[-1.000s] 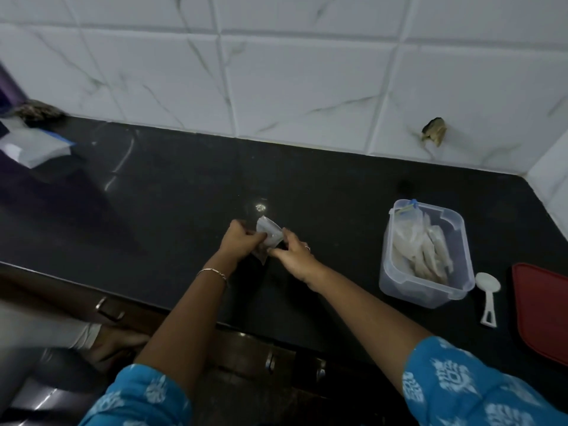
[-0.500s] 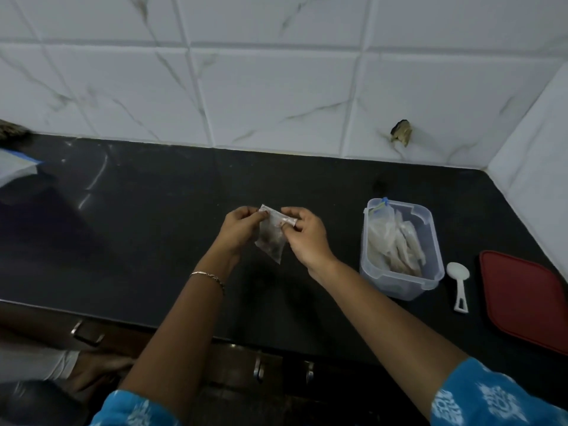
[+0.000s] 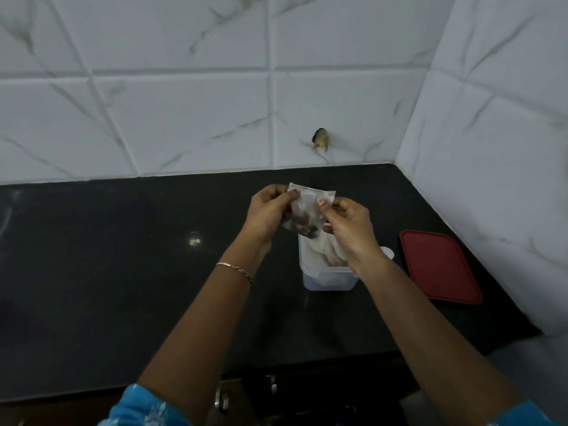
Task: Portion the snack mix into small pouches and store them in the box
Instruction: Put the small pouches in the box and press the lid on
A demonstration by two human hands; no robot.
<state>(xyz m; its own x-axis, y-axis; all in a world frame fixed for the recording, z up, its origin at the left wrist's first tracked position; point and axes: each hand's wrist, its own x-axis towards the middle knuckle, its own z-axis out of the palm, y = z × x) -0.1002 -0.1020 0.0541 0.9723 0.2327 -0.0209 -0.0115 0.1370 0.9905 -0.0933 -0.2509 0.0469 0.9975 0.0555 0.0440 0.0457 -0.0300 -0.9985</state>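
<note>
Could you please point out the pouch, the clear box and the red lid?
pouch [image 3: 307, 208]: head view, its clear middle panel.
clear box [image 3: 329, 279]: head view, its near wall.
red lid [image 3: 439, 265]: head view, middle of its top.

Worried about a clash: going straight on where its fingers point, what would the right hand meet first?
Likely the left hand, which pinches the same pouch just opposite it; depth is unclear.

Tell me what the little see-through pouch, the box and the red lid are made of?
The small clear pouch looks like thin glossy plastic film: dark snack mix shows through its wrinkles. The clear rectangular box seems stiff, slightly frosted plastic; pouches show through its walls. The flat red rectangular lid is probably smooth plastic, with a raised rim.
</note>
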